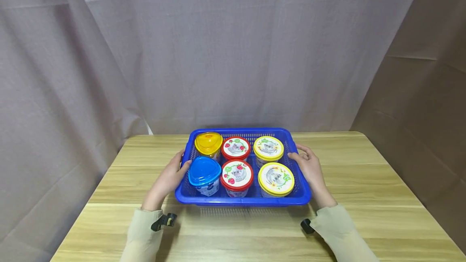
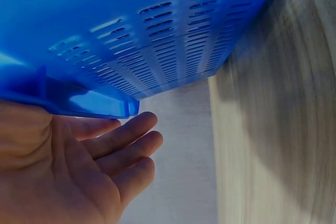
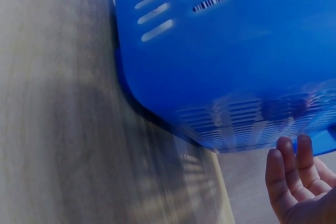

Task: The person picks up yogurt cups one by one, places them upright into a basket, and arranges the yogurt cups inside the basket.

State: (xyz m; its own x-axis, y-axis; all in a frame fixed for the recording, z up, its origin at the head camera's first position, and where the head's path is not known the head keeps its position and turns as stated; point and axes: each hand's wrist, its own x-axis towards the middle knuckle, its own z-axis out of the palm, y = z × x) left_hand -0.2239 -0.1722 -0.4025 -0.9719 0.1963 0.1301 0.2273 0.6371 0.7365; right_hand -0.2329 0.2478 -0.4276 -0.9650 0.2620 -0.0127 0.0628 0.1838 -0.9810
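A blue plastic basket (image 1: 243, 201) with slotted walls is held between both hands over the wooden table, its shadow falling on the wood below. My left hand (image 1: 169, 177) grips the left rim, thumb on top; in the left wrist view its other fingers (image 2: 128, 129) extend below the rim. On the opposite side, my right hand (image 1: 310, 169) holds the right rim, also thumb on top, with fingertips (image 3: 304, 148) along the slotted wall. Inside stand a blue-lidded cup (image 1: 204, 171), an orange-yellow-lidded cup (image 1: 208, 143), two red-rimmed tubs (image 1: 236, 175) and two yellow-rimmed tubs (image 1: 276, 179).
The wooden table (image 1: 364, 181) extends to both sides and in front of the basket. Behind it hangs a grey cloth (image 1: 233, 59), with a browner cloth (image 1: 426, 104) on the right. Each sleeve cuff carries a black wrist device (image 1: 307, 226).
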